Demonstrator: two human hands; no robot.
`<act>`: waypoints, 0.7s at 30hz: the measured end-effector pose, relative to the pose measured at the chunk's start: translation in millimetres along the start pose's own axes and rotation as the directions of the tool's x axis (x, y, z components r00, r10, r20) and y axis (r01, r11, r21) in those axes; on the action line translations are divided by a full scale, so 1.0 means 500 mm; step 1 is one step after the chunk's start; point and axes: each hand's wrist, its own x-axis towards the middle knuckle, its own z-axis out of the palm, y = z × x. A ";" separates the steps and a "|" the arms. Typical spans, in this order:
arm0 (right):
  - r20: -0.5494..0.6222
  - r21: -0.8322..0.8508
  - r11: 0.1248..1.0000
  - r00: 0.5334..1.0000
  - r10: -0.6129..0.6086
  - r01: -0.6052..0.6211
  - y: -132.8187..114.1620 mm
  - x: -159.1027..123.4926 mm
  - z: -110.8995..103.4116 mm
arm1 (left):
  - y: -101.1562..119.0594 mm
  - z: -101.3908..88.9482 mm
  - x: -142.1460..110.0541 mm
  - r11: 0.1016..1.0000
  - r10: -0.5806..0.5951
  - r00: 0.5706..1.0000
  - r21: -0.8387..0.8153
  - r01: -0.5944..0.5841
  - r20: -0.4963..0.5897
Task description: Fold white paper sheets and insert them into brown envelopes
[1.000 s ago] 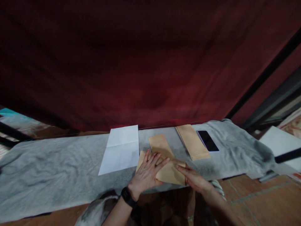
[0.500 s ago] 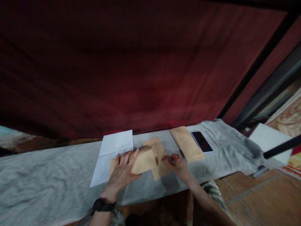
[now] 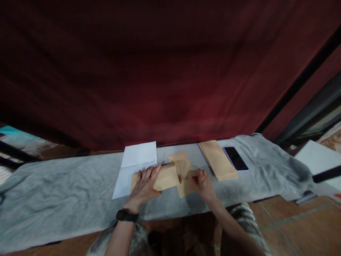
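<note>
My left hand (image 3: 146,185) lies flat with its fingers spread over a brown paper envelope (image 3: 167,177), pressing it down. The right end of this envelope overlaps a second brown paper piece (image 3: 183,160), which looks like another envelope lying slantwise. At that piece's right edge is my right hand (image 3: 205,185), its fingers curled and drawn together; what they hold, if anything, is hidden. Partly beneath my left hand and the first envelope is a creased white sheet of paper (image 3: 140,154).
To the right, a stack of brown envelopes (image 3: 220,160) lies beside a phone (image 3: 236,158) with a dark screen. A grey cloth (image 3: 74,188) covers the narrow bench. A dark red curtain (image 3: 170,89) hangs behind it, and a tiled floor (image 3: 301,220) shows below right.
The camera view has shifted, so everything sits slightly farther right and higher. My left hand stays flat on the envelope. The fingers of my right hand have moved slightly at the paper's edge.
</note>
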 end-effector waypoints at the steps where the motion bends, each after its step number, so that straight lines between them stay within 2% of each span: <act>1: 0.020 0.010 1.000 1.000 -0.019 0.018 -0.005 0.000 -0.003 | -0.002 -0.002 -0.001 1.000 0.008 1.000 -0.004 -0.008 -0.005; 4: 0.103 0.045 0.997 0.992 -0.070 0.066 -0.016 0.006 -0.007 | -0.026 -0.016 -0.008 0.999 -0.052 0.998 0.006 0.052 -0.045; 6: 0.136 0.074 0.995 0.988 -0.077 0.067 -0.014 0.011 -0.009 | -0.054 -0.031 -0.017 0.982 -0.179 0.978 0.037 0.184 -0.102; 7: 0.142 0.083 0.995 0.987 -0.070 0.059 -0.012 0.012 -0.010 | -0.069 -0.039 -0.023 0.961 -0.260 0.956 0.057 0.270 -0.138; 9: 0.159 0.094 0.995 0.986 -0.050 0.035 -0.008 0.017 -0.009 | -0.095 -0.055 -0.040 0.892 -0.418 0.879 0.080 0.445 -0.228; 12: 0.200 0.113 0.993 0.979 -0.038 0.016 -0.025 0.033 0.010 | -0.118 -0.073 -0.068 0.758 -0.586 0.720 0.063 0.650 -0.371; 14: 0.248 0.141 0.990 0.967 -0.054 0.019 -0.062 0.048 0.042 | -0.123 -0.080 -0.082 0.693 -0.643 0.646 0.048 0.720 -0.411; 18: 0.357 0.137 0.990 0.931 -0.078 0.030 -0.180 0.063 0.134 | -0.135 -0.078 -0.096 0.643 -0.702 0.605 0.032 0.765 -0.377; 21: 0.381 0.077 0.996 0.922 -0.064 0.037 -0.258 0.056 0.183 | -0.160 -0.070 -0.100 0.593 -0.747 0.549 -0.004 0.805 -0.376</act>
